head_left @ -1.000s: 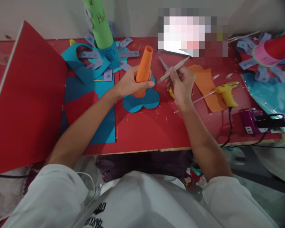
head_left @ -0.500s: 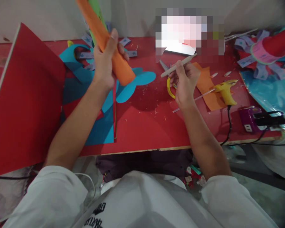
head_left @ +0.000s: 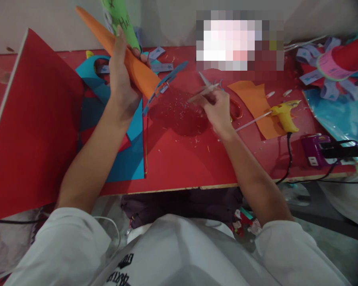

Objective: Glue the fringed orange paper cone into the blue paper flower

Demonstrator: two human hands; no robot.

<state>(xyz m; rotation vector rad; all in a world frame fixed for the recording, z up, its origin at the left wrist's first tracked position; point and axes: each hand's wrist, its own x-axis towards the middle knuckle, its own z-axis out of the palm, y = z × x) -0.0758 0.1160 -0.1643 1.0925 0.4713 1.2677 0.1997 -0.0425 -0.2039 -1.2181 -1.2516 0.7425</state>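
My left hand [head_left: 123,71] is wrapped around an orange paper cone [head_left: 140,73], raised over the left part of the table. A green paper piece with black lettering [head_left: 122,24] stands behind the cone, by my fingers. At the cone's lower end is a blue petal-shaped paper [head_left: 168,83], seen nearly edge-on. My right hand [head_left: 216,107] pinches a slim, pale pencil-like stick [head_left: 203,93], blurred by motion and apart from the cone. Scissors [head_left: 237,109] lie under and beside my right hand, partly hidden by it.
The red table [head_left: 179,163] carries small scraps. To the right are an orange paper piece [head_left: 252,99], a yellow glue gun [head_left: 285,115], a purple power socket [head_left: 314,149] and a pink-banded cone [head_left: 334,63]. A red board [head_left: 38,119] stands at left beside blue sheets [head_left: 128,163].
My left hand has turned the cone and shifted left, so its blue paper now shows edge-on and more of the green piece shows. My right hand has moved left with the stick, uncovering the scissors' red handle.
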